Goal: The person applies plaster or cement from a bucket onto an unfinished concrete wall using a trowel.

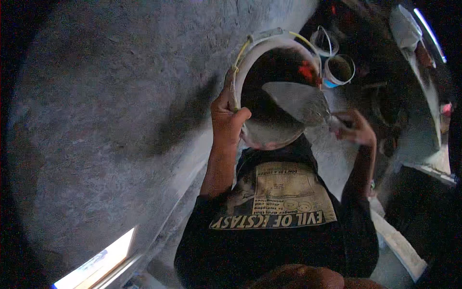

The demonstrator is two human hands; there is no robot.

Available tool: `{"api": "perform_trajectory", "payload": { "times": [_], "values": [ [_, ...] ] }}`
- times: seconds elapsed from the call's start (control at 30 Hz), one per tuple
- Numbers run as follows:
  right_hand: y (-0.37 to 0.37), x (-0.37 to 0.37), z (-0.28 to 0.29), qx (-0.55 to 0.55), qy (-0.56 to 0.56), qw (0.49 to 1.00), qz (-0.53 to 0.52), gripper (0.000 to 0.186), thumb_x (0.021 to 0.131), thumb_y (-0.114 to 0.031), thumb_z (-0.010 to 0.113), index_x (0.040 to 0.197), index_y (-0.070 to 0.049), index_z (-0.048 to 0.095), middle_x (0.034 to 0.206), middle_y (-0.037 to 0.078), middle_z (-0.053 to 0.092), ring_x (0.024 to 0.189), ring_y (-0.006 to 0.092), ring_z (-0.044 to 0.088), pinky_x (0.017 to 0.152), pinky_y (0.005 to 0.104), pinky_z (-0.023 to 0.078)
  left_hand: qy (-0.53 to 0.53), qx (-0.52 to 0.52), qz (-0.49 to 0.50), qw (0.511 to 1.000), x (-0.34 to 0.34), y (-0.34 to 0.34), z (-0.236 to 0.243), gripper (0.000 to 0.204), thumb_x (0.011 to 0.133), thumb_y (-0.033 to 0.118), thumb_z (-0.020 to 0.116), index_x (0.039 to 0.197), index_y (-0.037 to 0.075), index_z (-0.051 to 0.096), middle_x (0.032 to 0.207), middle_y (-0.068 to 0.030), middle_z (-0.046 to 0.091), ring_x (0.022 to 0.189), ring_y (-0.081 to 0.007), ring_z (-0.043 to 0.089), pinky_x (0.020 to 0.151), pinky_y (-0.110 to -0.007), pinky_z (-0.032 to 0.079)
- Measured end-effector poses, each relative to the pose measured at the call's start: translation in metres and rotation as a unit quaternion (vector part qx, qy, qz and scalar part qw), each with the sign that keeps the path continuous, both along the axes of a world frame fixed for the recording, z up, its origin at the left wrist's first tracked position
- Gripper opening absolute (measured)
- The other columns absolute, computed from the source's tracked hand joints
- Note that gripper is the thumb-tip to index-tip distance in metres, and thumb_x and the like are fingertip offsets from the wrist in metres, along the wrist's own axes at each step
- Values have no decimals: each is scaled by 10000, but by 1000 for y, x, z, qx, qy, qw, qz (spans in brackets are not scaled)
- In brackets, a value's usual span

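Observation:
My left hand point(226, 115) grips the rim of a round white pan point(262, 45) with a yellow cord along its edge, held up in front of my chest. Grey mortar point(269, 132) lies in the pan's lower part. My right hand point(357, 127) is closed on the handle of a pointed steel trowel point(296, 101). Its grey-smeared blade reaches left over the inside of the pan. The pan is close beside a rough grey plastered wall point(110, 111).
Two small white buckets point(324, 42) point(340, 70) stand on the floor below, beyond the pan. A bright window opening point(96, 265) shows at the lower left. A pale ledge point(399, 245) runs at the right. My black printed shirt point(279, 226) fills the lower middle.

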State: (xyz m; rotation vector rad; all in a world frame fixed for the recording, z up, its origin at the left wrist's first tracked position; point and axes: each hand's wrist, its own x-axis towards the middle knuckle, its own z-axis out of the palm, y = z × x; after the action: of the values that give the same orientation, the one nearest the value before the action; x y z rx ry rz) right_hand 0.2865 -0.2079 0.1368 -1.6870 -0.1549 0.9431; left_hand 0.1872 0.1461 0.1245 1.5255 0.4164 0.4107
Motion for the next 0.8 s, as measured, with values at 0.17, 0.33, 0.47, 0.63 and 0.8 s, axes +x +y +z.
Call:
{"api": "perform_trajectory", "payload": {
  "times": [0.17, 0.33, 0.47, 0.63, 0.8],
  "values": [
    [-20, -29, -46, 66, -45, 984, -157, 423, 778, -79, 671, 1158, -4, 501, 1094, 131, 598, 862, 219, 612, 705, 343, 514, -23, -66, -16, 997, 24, 6, -14, 693, 534, -43, 547, 1223, 32, 531, 1059, -74, 613, 902, -160, 569, 763, -269, 427],
    [-17, -16, -76, 142, -197, 943, -228, 545, 734, -378, 663, 1043, 57, 555, 902, 123, 615, 711, 192, 596, 589, 304, 478, 117, -82, 76, 987, 35, 1, 2, 661, 575, -32, 573, 1231, 25, 519, 1040, -95, 607, 844, -190, 570, 658, -281, 467],
    [-2, 11, -94, 258, -234, 921, -175, 629, 747, -453, 643, 1130, 35, 535, 816, 76, 589, 690, 168, 574, 562, 293, 456, 128, 37, 37, 990, 48, -13, 6, 606, 589, -3, 595, 1192, 35, 546, 883, -89, 585, 730, -174, 546, 606, -283, 461],
    [49, 42, 5, 290, -187, 925, -157, 638, 782, -450, 615, 1203, 12, 488, 863, 77, 582, 678, 158, 567, 549, 291, 455, 69, -61, 72, 993, 45, -11, -28, 579, 600, 16, 592, 1176, 15, 541, 797, -54, 559, 655, -150, 516, 557, -297, 427],
    [75, 154, 44, 348, -241, 901, -99, 534, 823, -383, 586, 1184, 2, 500, 945, 86, 577, 722, 161, 569, 620, 292, 473, 45, -187, 155, 969, 72, -20, -40, 549, 600, 15, 597, 1148, 14, 549, 750, -53, 533, 631, -164, 520, 566, -302, 435]
  ]
}}
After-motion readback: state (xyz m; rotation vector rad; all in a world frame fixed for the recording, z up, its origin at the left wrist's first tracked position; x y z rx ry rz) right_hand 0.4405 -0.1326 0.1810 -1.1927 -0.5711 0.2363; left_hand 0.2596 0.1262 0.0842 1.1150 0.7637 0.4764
